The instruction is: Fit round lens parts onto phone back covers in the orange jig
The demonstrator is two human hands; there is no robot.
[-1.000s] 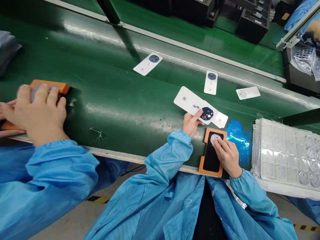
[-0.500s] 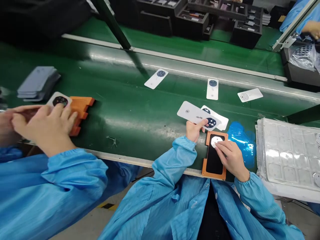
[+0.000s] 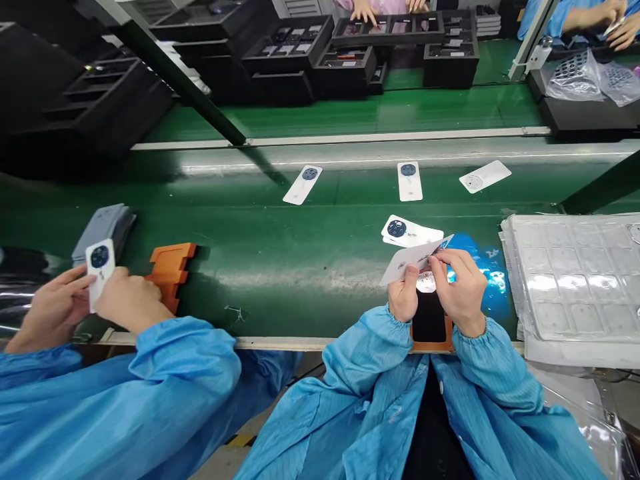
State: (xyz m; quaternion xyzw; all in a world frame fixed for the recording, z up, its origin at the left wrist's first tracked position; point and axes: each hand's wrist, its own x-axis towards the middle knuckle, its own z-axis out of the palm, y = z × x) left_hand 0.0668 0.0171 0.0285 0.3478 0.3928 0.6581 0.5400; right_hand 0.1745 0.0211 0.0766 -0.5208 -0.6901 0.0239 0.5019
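Note:
My left hand (image 3: 404,299) is closed on a white phone back cover (image 3: 407,261), holding it tilted by its lower edge. The thumb and fingers of my right hand (image 3: 464,288) pinch at the cover's right end, by its camera area; whether a small piece is between them is hidden. Below both hands lies an orange fixture (image 3: 433,347) with a black phone-shaped bed (image 3: 429,317). A white round camera-ring shape (image 3: 426,283) shows at the bed's top, partly covered by the hands. Just beyond, further white covers (image 3: 413,233) overlap on the green bench.
Blue film (image 3: 493,273) lies right of the fixture, beside a stack of clear trays (image 3: 575,287). Three separate covers (image 3: 410,181) lie farther back. At left, a co-worker's hands hold a cover (image 3: 100,267) near an orange fixture (image 3: 173,270) and a grey stack (image 3: 103,230). Metal posts (image 3: 200,100) rise behind.
My right hand has moved up from the fixture's round piece to the cover's end. My left hand has brought the cover right and tilted it. The co-worker has lifted a cover off their fixture.

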